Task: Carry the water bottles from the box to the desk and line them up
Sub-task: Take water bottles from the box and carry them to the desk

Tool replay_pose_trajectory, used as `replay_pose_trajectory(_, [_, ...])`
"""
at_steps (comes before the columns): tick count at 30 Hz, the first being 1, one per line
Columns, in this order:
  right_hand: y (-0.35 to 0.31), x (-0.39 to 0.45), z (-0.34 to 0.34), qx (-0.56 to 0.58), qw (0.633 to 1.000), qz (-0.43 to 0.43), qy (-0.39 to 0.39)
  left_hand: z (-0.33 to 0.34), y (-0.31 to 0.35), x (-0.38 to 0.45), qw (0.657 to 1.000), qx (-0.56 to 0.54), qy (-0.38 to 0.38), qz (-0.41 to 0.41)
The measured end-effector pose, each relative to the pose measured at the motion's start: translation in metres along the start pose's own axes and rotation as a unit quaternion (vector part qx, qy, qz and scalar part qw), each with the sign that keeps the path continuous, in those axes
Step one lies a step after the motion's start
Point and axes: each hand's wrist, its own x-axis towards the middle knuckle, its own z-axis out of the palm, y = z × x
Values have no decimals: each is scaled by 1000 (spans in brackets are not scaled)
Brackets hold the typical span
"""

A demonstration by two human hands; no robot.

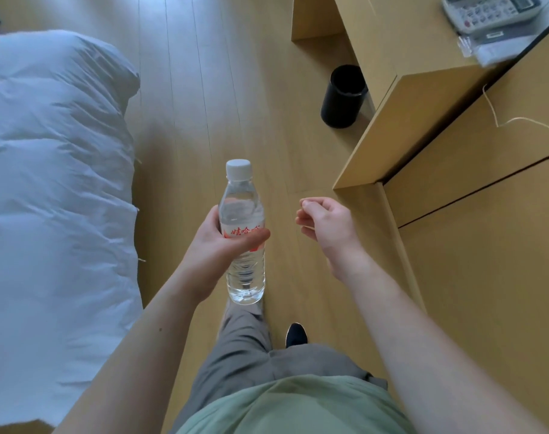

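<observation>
We hold one water bottle [243, 233] upright in our left hand [216, 245], out over the floor, left of the desk [401, 51]. Our right hand [325, 222] is loosely curled and empty. Next we should walk to the desk and stand it there.

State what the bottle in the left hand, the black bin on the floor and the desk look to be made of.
Clear water bottle: thin transparent plastic, ribbed, glossy, with a white cap. Black cylindrical bin: matte; plastic or metal, unclear. Tan wooden desk: probably smooth laminate board, with uniform colour and sharp edges.
</observation>
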Motion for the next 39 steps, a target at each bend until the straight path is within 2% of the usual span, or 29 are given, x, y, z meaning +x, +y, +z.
replay_pose_trajectory(12, [-73, 125, 80, 13, 997, 34, 70, -72, 71, 176, 995, 37, -85, -36])
replay_pose_trajectory(20, [-128, 188, 112, 49, 994, 29, 91, -102, 115, 265, 993, 51, -98, -37])
replay_pose_trajectory(29, [-189, 274, 111, 77, 992, 19, 100, -93, 165, 371, 992, 64, -109, -25])
replay_pose_trajectory(39, [-287, 395, 78, 56, 995, 0, 84, -43, 251, 500, 992, 65, -110, -22])
